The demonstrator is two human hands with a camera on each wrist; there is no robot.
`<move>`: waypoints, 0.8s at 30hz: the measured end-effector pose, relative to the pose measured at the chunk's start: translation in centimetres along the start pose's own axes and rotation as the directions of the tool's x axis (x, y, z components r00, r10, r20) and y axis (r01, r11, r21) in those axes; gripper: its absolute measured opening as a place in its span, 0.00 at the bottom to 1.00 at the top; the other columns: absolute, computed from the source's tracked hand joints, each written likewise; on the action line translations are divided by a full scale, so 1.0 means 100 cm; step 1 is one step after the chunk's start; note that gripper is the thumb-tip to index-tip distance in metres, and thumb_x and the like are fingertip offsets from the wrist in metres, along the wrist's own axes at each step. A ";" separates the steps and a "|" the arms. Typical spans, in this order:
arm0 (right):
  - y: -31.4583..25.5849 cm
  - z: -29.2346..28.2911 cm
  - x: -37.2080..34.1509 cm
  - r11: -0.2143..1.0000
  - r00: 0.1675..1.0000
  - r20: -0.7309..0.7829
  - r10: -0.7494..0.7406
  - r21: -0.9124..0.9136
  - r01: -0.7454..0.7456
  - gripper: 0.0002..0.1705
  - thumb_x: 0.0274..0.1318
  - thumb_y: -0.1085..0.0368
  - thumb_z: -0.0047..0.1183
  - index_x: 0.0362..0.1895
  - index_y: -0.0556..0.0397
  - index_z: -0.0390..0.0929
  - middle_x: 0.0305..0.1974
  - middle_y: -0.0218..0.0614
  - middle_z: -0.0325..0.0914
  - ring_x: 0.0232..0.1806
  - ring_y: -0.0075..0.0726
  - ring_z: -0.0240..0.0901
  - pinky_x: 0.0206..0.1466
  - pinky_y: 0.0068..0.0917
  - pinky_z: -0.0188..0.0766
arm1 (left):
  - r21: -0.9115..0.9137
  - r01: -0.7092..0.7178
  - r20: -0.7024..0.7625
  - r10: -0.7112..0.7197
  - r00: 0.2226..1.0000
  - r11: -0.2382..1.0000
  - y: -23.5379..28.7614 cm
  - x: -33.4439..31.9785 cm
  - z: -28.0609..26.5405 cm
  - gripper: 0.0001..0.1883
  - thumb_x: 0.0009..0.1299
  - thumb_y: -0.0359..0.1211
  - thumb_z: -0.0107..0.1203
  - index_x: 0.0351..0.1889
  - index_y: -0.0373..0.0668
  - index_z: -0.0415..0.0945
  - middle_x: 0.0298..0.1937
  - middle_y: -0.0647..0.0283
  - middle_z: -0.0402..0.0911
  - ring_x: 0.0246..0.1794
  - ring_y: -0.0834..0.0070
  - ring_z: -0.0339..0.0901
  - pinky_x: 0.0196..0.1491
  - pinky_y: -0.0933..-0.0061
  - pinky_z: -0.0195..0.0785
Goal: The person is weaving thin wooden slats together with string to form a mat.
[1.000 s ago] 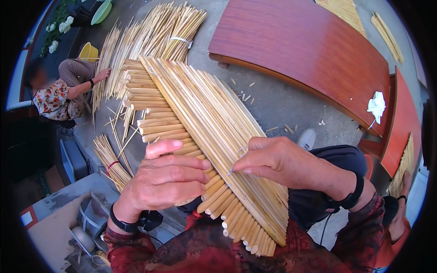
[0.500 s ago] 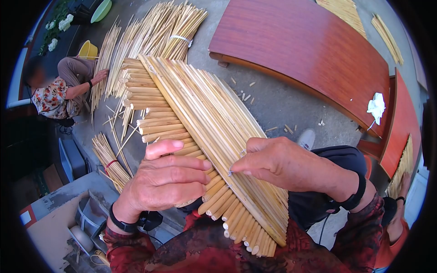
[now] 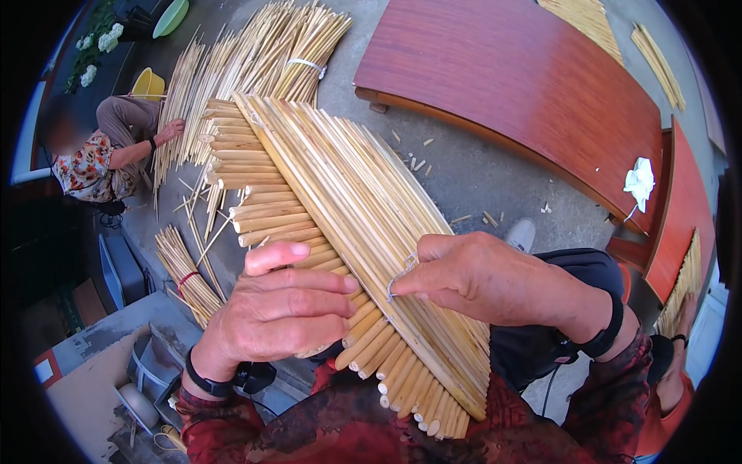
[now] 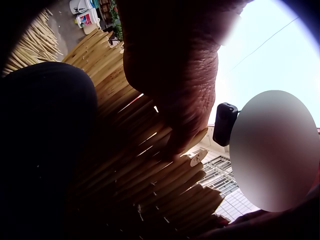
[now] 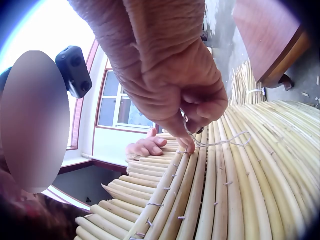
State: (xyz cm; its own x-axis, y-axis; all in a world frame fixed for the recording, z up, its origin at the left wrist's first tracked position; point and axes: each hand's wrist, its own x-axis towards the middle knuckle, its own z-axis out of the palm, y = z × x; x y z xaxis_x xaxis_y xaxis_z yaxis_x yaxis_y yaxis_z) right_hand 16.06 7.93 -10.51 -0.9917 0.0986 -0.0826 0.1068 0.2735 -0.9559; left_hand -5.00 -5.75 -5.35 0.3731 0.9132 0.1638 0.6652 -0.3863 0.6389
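Note:
Across the lap lies a mat of peeled stalks (image 3: 340, 178), sewn with rows of short thread stitches. A second layer of stalk ends fans out crosswise along its left edge. My left hand (image 3: 286, 309) grips these stalk ends (image 3: 371, 340), fingers over the top; in the left wrist view (image 4: 175, 100) part of this hand reaches the underside. Between thumb and forefinger, my right hand (image 3: 479, 282) pinches a thin pale string (image 5: 220, 143) at the border stalk. A loose loop of the string lies over the stalks in the right wrist view.
A red-brown table (image 3: 510, 85) stands ahead to the right, a crumpled white bag (image 3: 639, 184) near its end. Loose and tied stalks (image 3: 255, 54) cover the ground at upper left, where a seated person (image 3: 100, 162) handles them. A smaller bundle (image 3: 185, 274) lies left.
A loop of string at my right fingertips shows more clearly than before, and the right hand has shifted very slightly. My left hand keeps its place on the mat.

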 end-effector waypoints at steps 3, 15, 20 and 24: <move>0.001 0.000 0.001 1.000 1.000 -0.005 -0.020 0.012 0.020 0.08 0.51 0.66 0.47 0.30 0.54 0.77 0.25 0.43 0.70 0.29 0.50 0.73 0.33 0.37 0.69 | 0.009 -0.008 -0.002 0.008 1.000 1.000 0.000 -0.001 0.000 0.06 0.56 0.29 0.61 0.29 0.51 0.76 0.31 0.72 0.81 0.40 0.76 0.80 0.59 0.67 0.51; -0.004 0.000 0.006 0.989 0.996 -0.004 -0.086 -0.121 0.085 0.05 0.46 0.69 0.48 0.26 0.56 0.75 0.25 0.44 0.70 0.31 0.50 0.73 0.35 0.36 0.71 | -0.020 -0.022 -0.024 0.021 0.999 1.000 -0.001 0.002 0.001 0.05 0.57 0.29 0.58 0.31 0.47 0.77 0.32 0.70 0.80 0.41 0.74 0.79 0.59 0.67 0.54; -0.011 0.004 0.007 0.968 0.999 0.009 -0.048 -0.246 0.048 0.05 0.47 0.69 0.47 0.29 0.56 0.74 0.27 0.43 0.70 0.31 0.50 0.73 0.34 0.36 0.71 | -0.013 -0.049 -0.036 0.048 0.998 0.999 -0.007 0.001 0.005 0.03 0.60 0.30 0.56 0.31 0.48 0.76 0.33 0.70 0.81 0.41 0.73 0.80 0.58 0.66 0.53; -0.008 0.007 0.006 0.986 0.998 -0.062 -0.016 -0.165 0.005 0.05 0.52 0.66 0.48 0.32 0.53 0.75 0.27 0.41 0.70 0.31 0.49 0.72 0.34 0.36 0.70 | -0.037 -0.047 -0.067 0.044 0.997 0.998 -0.010 0.002 0.007 0.05 0.60 0.31 0.58 0.33 0.49 0.76 0.34 0.71 0.81 0.41 0.72 0.80 0.59 0.64 0.53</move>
State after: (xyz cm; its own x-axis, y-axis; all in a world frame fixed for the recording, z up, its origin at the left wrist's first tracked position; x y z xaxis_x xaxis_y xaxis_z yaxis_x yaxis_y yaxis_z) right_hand 15.33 7.07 -10.05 -0.9869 0.1535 -0.0500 0.1121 0.4284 -0.8966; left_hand -5.10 -5.30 -6.50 0.3581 0.9018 0.2419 0.6223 -0.4237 0.6582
